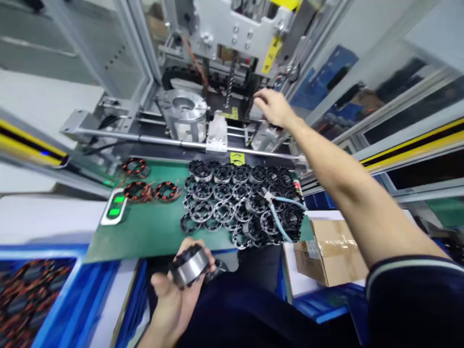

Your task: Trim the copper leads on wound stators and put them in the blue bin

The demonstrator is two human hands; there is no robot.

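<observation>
- Gripping a stator core [189,267] in left hand [174,295], fingers curled round its rim, low near the body.
- Right hand [274,107] reaches into the winding machine [232,34], fingers loosely spread, holding nothing visible.
- Bare cores [239,203] crowd the green mat [145,232]; wound stators [150,191] sit apart, left.

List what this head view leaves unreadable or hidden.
- Right hand, head view: fingertips and whatever they touch are hidden behind the hand inside the machine.
- Stator ring in left hand: far side covered by fingers.
- Blue bin: contents blurred, cut by frame edge.
- Yellow label: print too small.
</observation>
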